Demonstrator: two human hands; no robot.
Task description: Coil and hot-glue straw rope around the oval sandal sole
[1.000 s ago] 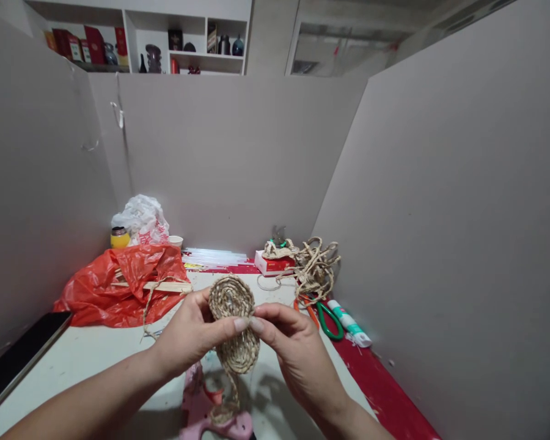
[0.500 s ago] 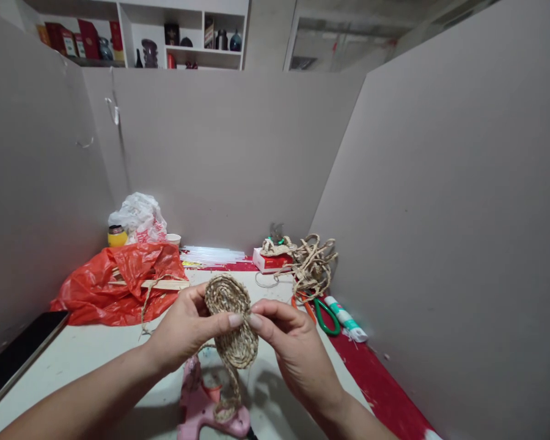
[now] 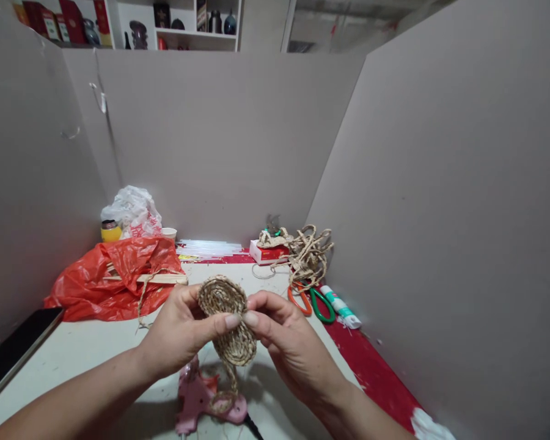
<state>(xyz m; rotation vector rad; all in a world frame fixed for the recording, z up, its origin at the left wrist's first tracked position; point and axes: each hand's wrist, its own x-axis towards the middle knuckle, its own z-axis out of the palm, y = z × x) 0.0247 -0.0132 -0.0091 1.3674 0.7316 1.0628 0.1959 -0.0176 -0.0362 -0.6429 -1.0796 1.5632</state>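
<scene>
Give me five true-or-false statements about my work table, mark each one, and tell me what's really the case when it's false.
1. The left hand and right hand both hold the coiled braided-cord piece. True.
2. The pink glue gun is gripped in the right hand. False: the pink glue gun lies on the tabletop below the hands.
3. A tangle of braided cord lies by the red-and-white box. True.
4. The yellow jar stands right of the white plastic bag. False: it stands to the left.
5. Translucent glue sticks lie near the back partition. True.
</scene>
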